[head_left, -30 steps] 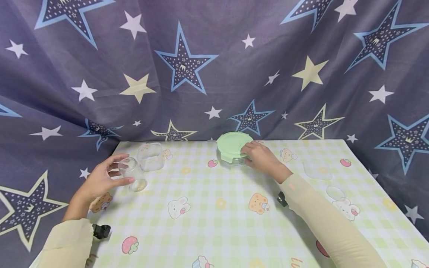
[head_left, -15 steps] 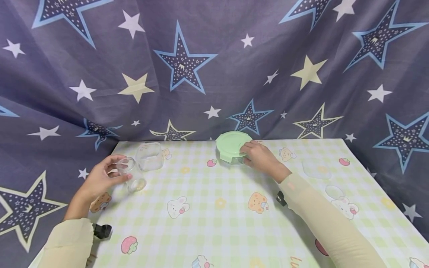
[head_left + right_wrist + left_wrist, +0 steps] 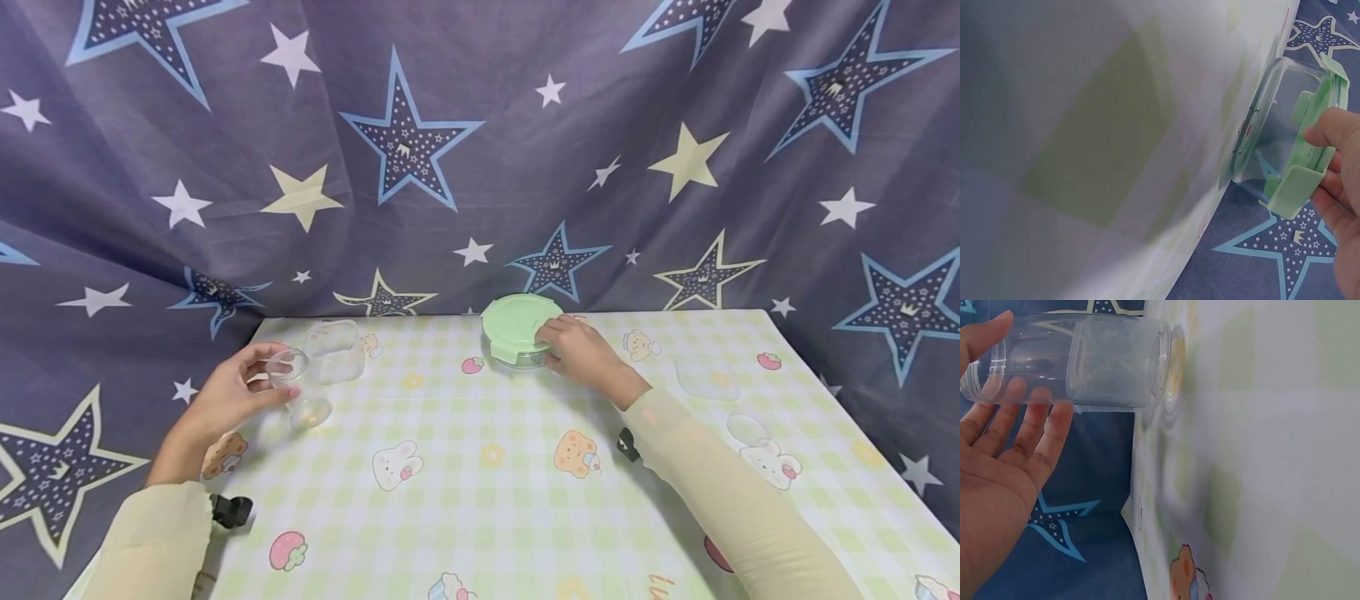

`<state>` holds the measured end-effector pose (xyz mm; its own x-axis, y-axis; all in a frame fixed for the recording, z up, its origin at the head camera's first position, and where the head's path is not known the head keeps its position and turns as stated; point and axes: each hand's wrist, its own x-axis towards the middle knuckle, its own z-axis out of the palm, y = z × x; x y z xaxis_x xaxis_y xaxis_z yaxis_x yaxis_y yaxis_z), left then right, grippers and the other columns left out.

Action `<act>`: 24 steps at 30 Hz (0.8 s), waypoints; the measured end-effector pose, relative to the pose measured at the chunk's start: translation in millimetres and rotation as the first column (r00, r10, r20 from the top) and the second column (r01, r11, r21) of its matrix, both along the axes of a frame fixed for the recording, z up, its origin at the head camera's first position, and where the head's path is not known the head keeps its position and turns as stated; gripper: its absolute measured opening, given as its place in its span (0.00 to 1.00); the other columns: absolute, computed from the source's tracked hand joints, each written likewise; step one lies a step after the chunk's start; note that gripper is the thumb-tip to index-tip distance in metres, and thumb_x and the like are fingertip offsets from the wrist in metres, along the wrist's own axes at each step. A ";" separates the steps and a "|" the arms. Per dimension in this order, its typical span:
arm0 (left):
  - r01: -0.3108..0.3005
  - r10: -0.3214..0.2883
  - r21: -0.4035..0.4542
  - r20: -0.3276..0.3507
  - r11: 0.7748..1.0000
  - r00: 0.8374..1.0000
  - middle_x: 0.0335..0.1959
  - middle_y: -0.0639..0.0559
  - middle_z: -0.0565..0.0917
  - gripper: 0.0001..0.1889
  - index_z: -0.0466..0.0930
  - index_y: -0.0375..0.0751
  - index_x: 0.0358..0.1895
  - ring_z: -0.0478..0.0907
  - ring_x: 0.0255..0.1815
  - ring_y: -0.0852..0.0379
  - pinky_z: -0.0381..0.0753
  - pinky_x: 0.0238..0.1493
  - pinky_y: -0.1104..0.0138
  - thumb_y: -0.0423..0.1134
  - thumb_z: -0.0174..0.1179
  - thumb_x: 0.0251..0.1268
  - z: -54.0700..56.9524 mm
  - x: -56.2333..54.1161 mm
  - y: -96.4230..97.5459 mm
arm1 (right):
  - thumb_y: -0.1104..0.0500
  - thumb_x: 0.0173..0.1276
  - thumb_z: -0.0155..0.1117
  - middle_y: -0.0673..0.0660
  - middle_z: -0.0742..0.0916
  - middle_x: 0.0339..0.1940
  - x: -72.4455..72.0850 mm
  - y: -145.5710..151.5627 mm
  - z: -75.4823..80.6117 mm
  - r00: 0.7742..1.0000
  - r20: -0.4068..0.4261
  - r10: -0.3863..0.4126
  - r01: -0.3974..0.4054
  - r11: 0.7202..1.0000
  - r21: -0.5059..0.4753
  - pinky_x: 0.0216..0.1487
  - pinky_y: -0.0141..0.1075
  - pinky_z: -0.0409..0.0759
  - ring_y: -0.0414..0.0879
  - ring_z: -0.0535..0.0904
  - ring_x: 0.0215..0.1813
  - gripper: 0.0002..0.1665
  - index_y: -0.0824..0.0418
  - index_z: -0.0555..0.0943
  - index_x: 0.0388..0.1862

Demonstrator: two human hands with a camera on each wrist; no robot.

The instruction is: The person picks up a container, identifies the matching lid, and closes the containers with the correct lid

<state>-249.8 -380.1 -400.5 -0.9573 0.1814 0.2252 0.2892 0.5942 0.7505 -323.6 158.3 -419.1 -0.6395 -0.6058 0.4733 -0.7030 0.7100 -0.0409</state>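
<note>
My left hand [image 3: 232,396] holds a clear, straight-sided jar [image 3: 1038,359] by its upper part, thumb on one side and fingers along the other. In the left wrist view the jar's base is right by the tablecloth, and a pale ring shows beside it. At the back of the table stands a round clear food container [image 3: 1285,112] with a light green clip-on lid [image 3: 517,323]. My right hand [image 3: 585,354] pinches the lid's right edge, its thumb under the rim in the right wrist view. A green side clip [image 3: 1297,190] flares outward there.
Behind the jar stands a square clear container [image 3: 335,354]. On the right lie a faint clear squarish piece [image 3: 707,379] and a clear round piece [image 3: 747,429]. A checked cloth [image 3: 465,483] covers the table; a star-patterned curtain [image 3: 480,167] hangs at its back edge.
The left hand and jar have shifted very slightly to the right. The right hand keeps its hold on the lid, and the round container stays in place.
</note>
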 end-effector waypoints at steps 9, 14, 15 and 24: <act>0.025 -0.025 0.007 0.011 1.000 1.000 0.59 0.41 0.78 0.34 0.69 0.35 0.67 0.80 0.50 0.70 0.80 0.51 0.77 0.40 0.75 0.62 8.7 -9.8 14.7 | 0.67 0.57 0.76 0.55 0.88 0.44 0.2 0.1 -0.5 1.000 0.004 -0.011 0.011 1.000 0.002 0.57 0.44 0.80 0.51 0.80 0.48 0.14 0.61 0.86 0.43; 0.070 -0.070 0.073 0.000 0.995 0.998 0.59 0.44 0.78 0.34 0.69 0.34 0.66 0.81 0.51 0.68 0.83 0.48 0.76 0.34 0.76 0.59 14.1 -18.7 28.0 | 0.67 0.57 0.76 0.55 0.87 0.44 0.3 0.8 -0.4 1.000 0.012 -0.015 0.015 1.000 0.002 0.59 0.45 0.80 0.51 0.81 0.48 0.14 0.61 0.86 0.43; 0.085 -0.085 0.087 -0.003 0.993 0.996 0.59 0.45 0.77 0.34 0.69 0.33 0.67 0.81 0.51 0.67 0.83 0.48 0.75 0.33 0.76 0.59 14.9 -20.7 30.8 | 0.67 0.57 0.75 0.55 0.87 0.44 0.4 0.9 -0.4 1.000 0.011 -0.013 0.013 1.000 0.001 0.59 0.45 0.80 0.51 0.81 0.48 0.14 0.61 0.86 0.43; 0.173 -0.173 0.135 -0.015 0.976 0.985 0.61 0.40 0.76 0.34 0.68 0.30 0.67 0.80 0.54 0.63 0.83 0.53 0.73 0.31 0.75 0.59 21.3 -36.4 57.6 | 0.67 0.57 0.75 0.54 0.88 0.44 -0.4 0.5 0.2 1.000 0.016 -0.022 0.022 1.000 0.005 0.60 0.44 0.79 0.51 0.81 0.49 0.14 0.61 0.86 0.43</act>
